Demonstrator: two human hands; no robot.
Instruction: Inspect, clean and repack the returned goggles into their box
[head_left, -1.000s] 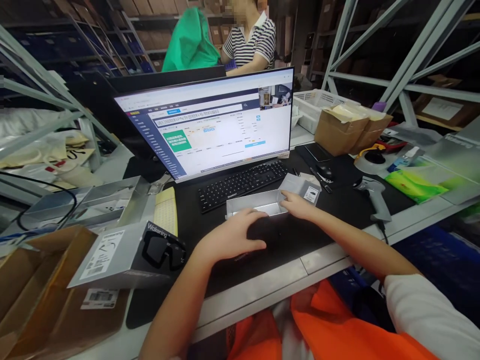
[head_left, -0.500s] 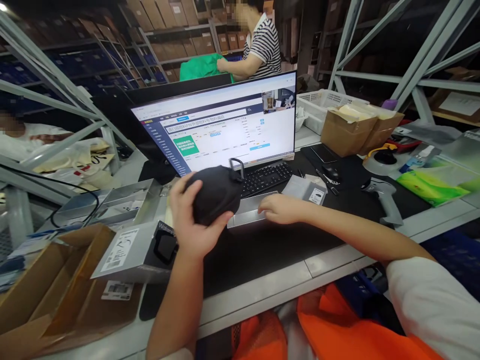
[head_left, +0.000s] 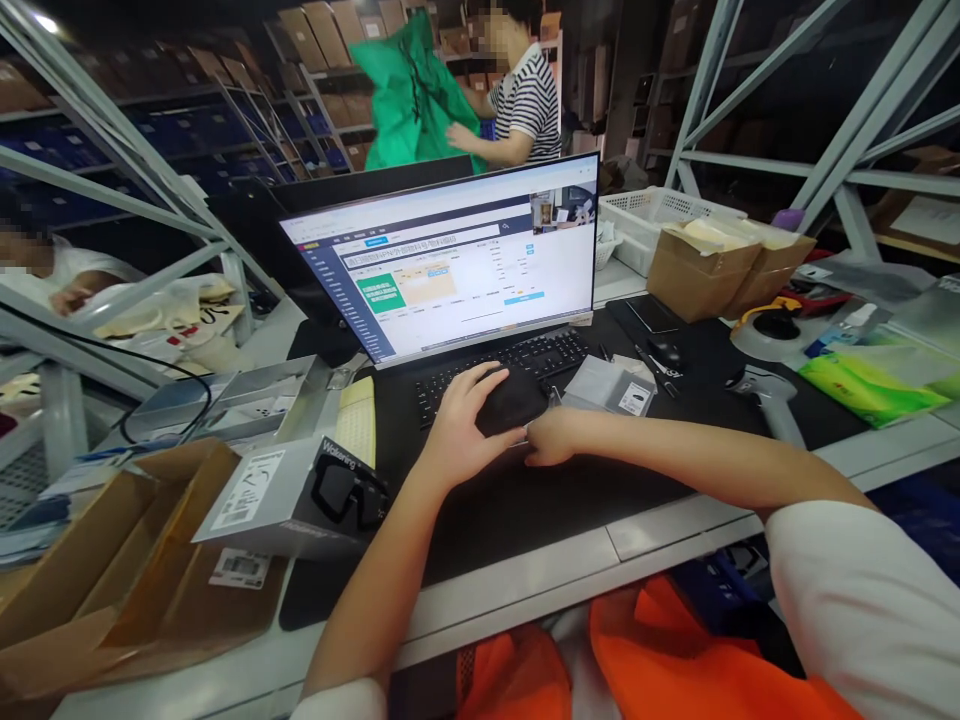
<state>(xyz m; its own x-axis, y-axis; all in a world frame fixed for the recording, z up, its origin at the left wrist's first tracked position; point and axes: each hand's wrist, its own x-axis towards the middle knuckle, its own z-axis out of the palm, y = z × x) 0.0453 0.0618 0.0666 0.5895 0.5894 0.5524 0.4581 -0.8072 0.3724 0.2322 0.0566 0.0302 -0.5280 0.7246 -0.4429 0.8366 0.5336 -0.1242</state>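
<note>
As the left hand (head_left: 463, 432) comes down, the black case (head_left: 516, 400) that it held up over the keys half a second ago is now low on the desk (head_left: 525, 590), just in front of the keyboard (head_left: 525, 357) on the black mat (head_left: 540, 505). The left fingers (head_left: 480, 385) are curled over the case's top and far side, clamped on it and pressing. The right hand (head_left: 556, 437) has slid in from the right and now sits against the case's near edge, fingers together. Whether they pinch anything I cannot tell, they are tucked under. The silver tray that lay open on this spot a second ago is out of sight. The case probably sits in it, but the hands hide that. Just right of the case lies the grey labelled bag (head_left: 611, 385), unmoved, with the mouse (head_left: 664, 350) and scanner (head_left: 765, 395) beyond. Off to the left the goggles box (head_left: 292, 495) rests on the open carton (head_left: 112, 570). Behind the monitor (head_left: 450, 265) a co-worker (head_left: 529, 100) lifts a green bag (head_left: 412, 90) higher than before
</note>
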